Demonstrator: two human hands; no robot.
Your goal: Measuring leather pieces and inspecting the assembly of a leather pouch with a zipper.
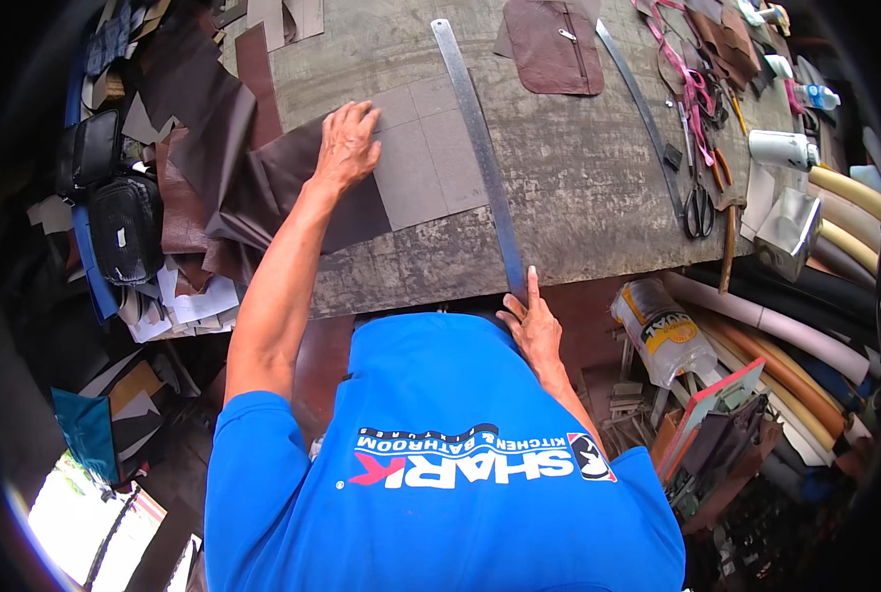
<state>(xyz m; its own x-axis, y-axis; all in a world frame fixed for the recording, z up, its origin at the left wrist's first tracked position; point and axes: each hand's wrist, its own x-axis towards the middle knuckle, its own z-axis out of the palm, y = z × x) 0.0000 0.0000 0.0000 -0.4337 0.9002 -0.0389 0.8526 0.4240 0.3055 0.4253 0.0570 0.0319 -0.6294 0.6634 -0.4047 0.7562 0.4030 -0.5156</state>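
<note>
The person wears a bright blue cloth shirt (440, 380) with short sleeves. The left sleeve (248, 444) is wide and plain, with its edge near the elbow. The right sleeve (650, 498) is the same blue. Soft folds show near the shirt's bottom edge. A big print (460, 469) runs across the shirt, seen upside down. It has fat white letters, with a pointy red shape at one end. Smaller white letters and a thin black strip (428, 432) sit on the side toward the bottom edge. At the other end is a little black, white and red badge (592, 458). The left hand (349, 146) and right hand (534, 331) are bare.
</note>
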